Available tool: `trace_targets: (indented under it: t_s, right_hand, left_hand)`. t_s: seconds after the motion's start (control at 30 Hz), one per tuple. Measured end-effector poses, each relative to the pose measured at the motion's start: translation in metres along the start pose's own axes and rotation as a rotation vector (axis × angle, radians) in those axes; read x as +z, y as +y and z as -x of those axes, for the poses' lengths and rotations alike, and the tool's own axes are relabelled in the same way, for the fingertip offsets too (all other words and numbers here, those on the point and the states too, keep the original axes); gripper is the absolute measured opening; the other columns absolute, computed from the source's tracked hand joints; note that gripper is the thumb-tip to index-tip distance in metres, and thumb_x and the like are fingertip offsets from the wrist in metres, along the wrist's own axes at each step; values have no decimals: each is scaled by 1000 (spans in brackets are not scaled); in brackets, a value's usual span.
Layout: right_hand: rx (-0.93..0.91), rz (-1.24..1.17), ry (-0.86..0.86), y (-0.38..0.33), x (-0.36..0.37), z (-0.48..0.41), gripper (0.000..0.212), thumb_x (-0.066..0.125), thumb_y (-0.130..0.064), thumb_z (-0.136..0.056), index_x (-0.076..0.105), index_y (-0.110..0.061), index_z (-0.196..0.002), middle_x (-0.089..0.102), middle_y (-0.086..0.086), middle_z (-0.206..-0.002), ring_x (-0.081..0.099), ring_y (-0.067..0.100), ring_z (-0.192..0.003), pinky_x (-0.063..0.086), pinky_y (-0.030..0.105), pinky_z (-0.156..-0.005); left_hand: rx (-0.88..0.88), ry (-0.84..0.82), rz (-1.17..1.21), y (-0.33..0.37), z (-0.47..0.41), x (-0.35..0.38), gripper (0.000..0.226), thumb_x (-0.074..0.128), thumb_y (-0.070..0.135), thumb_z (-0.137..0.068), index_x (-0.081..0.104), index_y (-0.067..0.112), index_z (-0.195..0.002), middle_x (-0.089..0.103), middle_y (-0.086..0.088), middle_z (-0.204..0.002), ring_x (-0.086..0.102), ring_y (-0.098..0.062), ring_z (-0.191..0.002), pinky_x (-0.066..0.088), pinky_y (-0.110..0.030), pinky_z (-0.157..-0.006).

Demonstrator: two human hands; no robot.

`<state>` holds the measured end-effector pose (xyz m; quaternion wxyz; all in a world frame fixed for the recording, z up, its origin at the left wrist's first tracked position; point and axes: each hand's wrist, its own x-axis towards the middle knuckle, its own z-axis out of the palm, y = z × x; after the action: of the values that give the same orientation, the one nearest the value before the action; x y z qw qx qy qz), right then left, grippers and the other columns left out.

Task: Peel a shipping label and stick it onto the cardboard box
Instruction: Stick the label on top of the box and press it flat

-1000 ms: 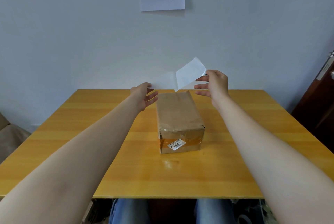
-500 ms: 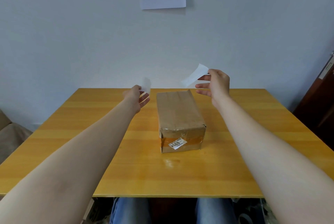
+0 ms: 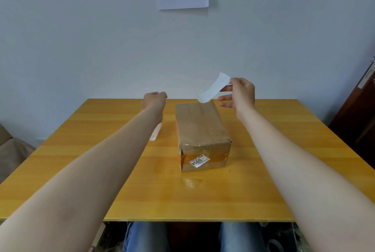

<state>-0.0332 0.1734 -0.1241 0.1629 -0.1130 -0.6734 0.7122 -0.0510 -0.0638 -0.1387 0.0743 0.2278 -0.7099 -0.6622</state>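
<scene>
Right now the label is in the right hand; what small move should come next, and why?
Probably lower the right hand so the white label comes down onto the cardboard box. The label hangs curled above the box's far end, touching nothing, and the box's top looks bare.

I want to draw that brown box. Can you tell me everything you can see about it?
The cardboard box is long, brown and closed, and lies flat on the yellow wooden table, one short end facing us. It looks wrinkled. An orange tape band crosses that end, with a small white sticker reading 8954, upside down. Neither hand touches it; a white label hangs above its far end.
</scene>
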Motion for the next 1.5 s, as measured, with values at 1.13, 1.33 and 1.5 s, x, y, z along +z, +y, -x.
trace_targets:
  t_s: [1.13,1.33,1.5]
  right_hand:
    - [-154,185,-131,-8,8,4,27,71,-27,-97,73,-12,-119,74,10,-112,65,18,-87,59,35,-67]
    - [-29,154,-252,-2,5,1,15,76,-26,-94,79,-18,-106,79,6,-108,71,19,-86,62,31,-72]
    - [-32,125,-263,-1,7,1,1,78,-19,-91,78,-18,-91,79,3,-90,71,18,-64,62,36,-75]
  left_hand:
    - [272,-354,62,27,40,46,7,68,17,-97,74,20,-96,78,-1,-92,74,-22,-78,61,-37,-80]
    - [145,-412,194,29,35,33,18,66,16,-100,72,13,-116,79,-3,-97,74,-22,-80,62,-37,-74]
    - [135,-450,208,27,34,30,22,67,13,-99,70,13,-121,79,-8,-107,76,-24,-84,65,-42,-74]
